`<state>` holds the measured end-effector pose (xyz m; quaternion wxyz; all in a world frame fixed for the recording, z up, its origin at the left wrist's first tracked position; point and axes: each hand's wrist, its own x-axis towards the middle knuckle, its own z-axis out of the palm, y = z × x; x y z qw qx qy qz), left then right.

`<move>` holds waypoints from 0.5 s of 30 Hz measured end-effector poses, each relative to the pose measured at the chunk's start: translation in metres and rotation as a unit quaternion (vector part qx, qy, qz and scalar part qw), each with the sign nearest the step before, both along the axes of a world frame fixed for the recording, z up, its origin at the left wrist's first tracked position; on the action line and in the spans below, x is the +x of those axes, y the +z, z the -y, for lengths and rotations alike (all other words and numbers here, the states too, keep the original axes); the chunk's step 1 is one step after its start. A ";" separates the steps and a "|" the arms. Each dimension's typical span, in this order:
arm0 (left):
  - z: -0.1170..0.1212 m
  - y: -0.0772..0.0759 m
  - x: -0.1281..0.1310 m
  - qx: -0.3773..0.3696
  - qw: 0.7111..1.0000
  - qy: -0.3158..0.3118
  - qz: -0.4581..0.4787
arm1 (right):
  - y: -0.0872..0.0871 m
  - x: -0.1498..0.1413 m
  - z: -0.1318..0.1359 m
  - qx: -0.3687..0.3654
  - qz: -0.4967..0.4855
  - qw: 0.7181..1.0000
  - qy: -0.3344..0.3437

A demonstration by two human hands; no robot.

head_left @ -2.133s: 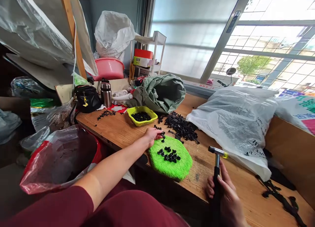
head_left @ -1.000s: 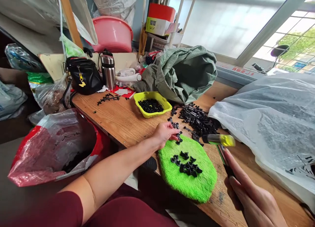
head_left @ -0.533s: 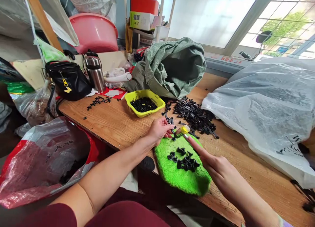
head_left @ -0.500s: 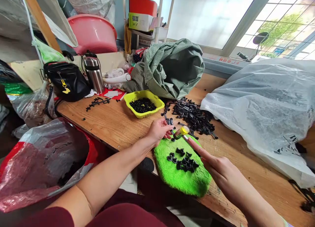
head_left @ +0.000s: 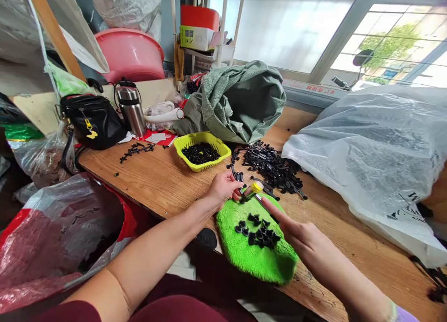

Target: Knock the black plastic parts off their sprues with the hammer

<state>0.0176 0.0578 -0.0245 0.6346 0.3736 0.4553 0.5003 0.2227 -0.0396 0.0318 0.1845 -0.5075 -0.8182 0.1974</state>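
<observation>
The left hand (head_left: 223, 188) clamps its fingers on a knobbed black plastic strip (head_left: 239, 176) by the far edge of a fuzzy lime-green mat (head_left: 233, 245); the right hand (head_left: 302, 236) grips a yellow-tipped metal hammer (head_left: 257, 187) in its fingers, head beside the strip.

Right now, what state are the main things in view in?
Left grip, closed on a black piece
Right grip, closed around the hammer
Hammer, head at that piece, contact unclear
Green pad, lying flat, bearing loose black parts
Yellow basket, upright, holding small black bits
Green sack, mouth open
Steel flask, standing, lid on
Red-and-clear bag, open
White bag, bulging
</observation>
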 end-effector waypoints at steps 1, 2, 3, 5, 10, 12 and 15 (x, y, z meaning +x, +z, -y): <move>0.000 -0.001 0.000 -0.002 1.000 0.000 0.000 | 0.001 -0.001 -0.001 -0.003 0.020 1.000 0.014; -0.001 -0.001 0.000 -0.004 1.000 -0.004 -0.002 | 0.002 -0.002 -0.002 0.005 0.020 1.000 0.014; -0.002 -0.002 -0.001 -0.006 1.000 -0.011 -0.003 | 0.003 -0.004 -0.003 0.012 0.017 1.000 0.011; -0.003 -0.003 -0.001 -0.010 1.000 -0.025 0.000 | 0.004 -0.006 -0.004 0.019 0.008 1.000 -0.009; -0.001 -0.003 -0.001 -0.011 1.000 -0.021 0.017 | 0.000 -0.002 0.006 -0.049 -0.078 0.995 -0.031; 0.002 -0.003 -0.004 -0.004 0.999 -0.035 0.033 | -0.005 0.006 0.020 -0.066 -0.230 0.967 -0.092; 0.004 -0.002 -0.009 0.004 0.994 -0.056 0.095 | -0.020 0.015 0.046 -0.096 -0.496 0.828 -0.241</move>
